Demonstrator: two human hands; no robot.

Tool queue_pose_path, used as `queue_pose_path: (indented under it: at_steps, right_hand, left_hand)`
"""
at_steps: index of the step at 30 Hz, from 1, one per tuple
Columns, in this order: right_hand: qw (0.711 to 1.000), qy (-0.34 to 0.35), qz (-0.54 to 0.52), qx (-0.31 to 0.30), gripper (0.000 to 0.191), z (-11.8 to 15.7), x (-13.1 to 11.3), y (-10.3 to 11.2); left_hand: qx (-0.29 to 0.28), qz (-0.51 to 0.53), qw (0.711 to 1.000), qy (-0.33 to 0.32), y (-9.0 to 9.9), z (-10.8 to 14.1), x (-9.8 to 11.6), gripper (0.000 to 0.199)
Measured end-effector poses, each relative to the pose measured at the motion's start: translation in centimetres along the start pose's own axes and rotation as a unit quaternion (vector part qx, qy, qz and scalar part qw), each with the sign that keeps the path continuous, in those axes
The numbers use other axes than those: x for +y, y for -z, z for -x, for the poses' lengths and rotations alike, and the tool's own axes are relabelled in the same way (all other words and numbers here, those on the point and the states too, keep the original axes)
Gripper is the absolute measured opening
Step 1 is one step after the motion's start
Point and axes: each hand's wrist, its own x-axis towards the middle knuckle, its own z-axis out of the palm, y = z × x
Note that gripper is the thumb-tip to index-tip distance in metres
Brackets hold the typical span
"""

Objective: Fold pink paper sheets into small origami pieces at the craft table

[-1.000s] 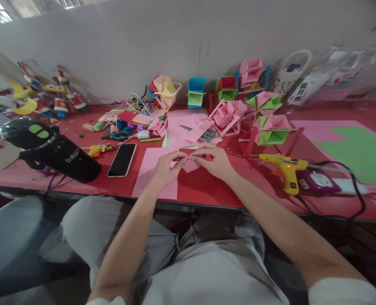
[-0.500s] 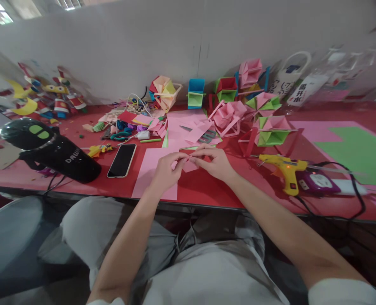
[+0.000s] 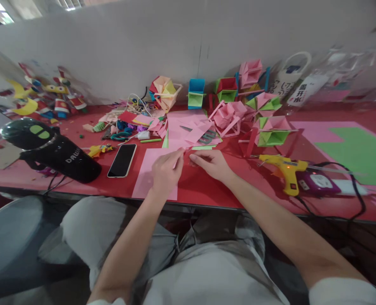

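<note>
My left hand [image 3: 166, 168] is closed, thumb against fingers, on a small piece of pink paper [image 3: 186, 148]. The paper shows only as a thin pink edge at the fingertips, so its folded shape is hidden. Just right of it, my right hand [image 3: 214, 164] has its thumb and bent fingers close together at the paper's other side; their exact contact is blurred. Under my left hand and wrist lies a flat pink sheet [image 3: 145, 176] on the red tabletop [image 3: 203, 192]. Grey-handled scissors [image 3: 207, 136] rest beyond my hands, partly under pink paper.
A black phone [image 3: 122, 161] and a leaning black bottle [image 3: 69, 156] are on the left. A yellow glue gun [image 3: 285, 169] with a cable lies right, beside a purple power strip [image 3: 318, 182]. Folded paper models [image 3: 229, 116] and craft scraps [image 3: 137, 120] line the back.
The small pink paper has turned from showing its face below my fingers to a thin edge near my left fingertips. My left hand has rotated, and my fingertips have drawn slightly apart.
</note>
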Motion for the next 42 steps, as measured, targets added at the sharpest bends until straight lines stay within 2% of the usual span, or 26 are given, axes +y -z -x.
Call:
queue_pose_path:
  at_steps: [6, 12, 16, 20, 23, 25, 27, 29, 32, 34, 37, 42]
  right_hand:
    - [0.999, -0.003, -0.024, -0.02, 0.03, -0.1, 0.0, -0.1]
    - [1.0, 0.005, 0.002, -0.019, 0.033, -0.1, 0.1, 0.1]
    - [1.0, 0.015, 0.02, -0.01, 0.031, -0.2, 0.5, 0.1]
    - [0.998, 0.03, 0.055, 0.002, 0.033, -0.4, 0.6, 0.4]
    - [0.996, 0.036, 0.087, -0.006, 0.036, -0.4, 0.4, 0.6]
    - [0.994, 0.033, 0.105, -0.022, 0.036, -0.4, 0.2, 0.6]
    - [0.991, 0.031, 0.121, -0.044, 0.036, -0.3, 0.2, 0.7]
    - [0.988, 0.031, 0.136, -0.069, 0.035, -0.2, 0.4, 0.6]
    - [0.982, 0.039, 0.153, -0.102, 0.031, -0.2, 0.7, 0.6]
    - [0.98, 0.043, 0.161, -0.11, 0.029, -0.2, 0.9, 0.6]
    - [0.98, 0.044, 0.161, -0.106, 0.029, -0.2, 0.9, 0.6]
    - [0.985, 0.046, 0.142, -0.089, 0.03, -0.2, 0.7, 0.6]
  left_hand:
    - [-0.041, -0.019, 0.997, -0.057, -0.8, 0.6, 0.7, 0.027]
    - [-0.05, -0.011, 0.998, -0.045, -1.0, 0.5, 0.9, 0.023]
    - [-0.063, 0.001, 0.997, -0.041, -0.7, 0.5, 1.2, 0.028]
    - [-0.023, 0.037, 0.998, -0.047, 0.0, 0.2, 1.7, 0.024]
    - [0.045, 0.083, 0.996, 0.007, 0.4, -0.3, 1.4, 0.02]
    - [0.067, 0.121, 0.986, 0.095, 0.5, -0.8, 0.7, 0.028]
    - [0.027, 0.196, 0.959, 0.205, 0.5, -1.2, -0.2, 0.037]
    - [-0.079, 0.274, 0.916, 0.282, 0.6, -1.5, -1.0, 0.037]
    - [-0.213, 0.312, 0.878, 0.295, 1.1, -1.7, -1.4, 0.028]
    - [-0.262, 0.313, 0.867, 0.286, 1.5, -1.8, -1.2, 0.024]
    - [-0.288, 0.298, 0.862, 0.291, 1.8, -1.8, -1.0, 0.027]
    - [-0.279, 0.283, 0.867, 0.301, 1.9, -1.7, -0.9, 0.04]
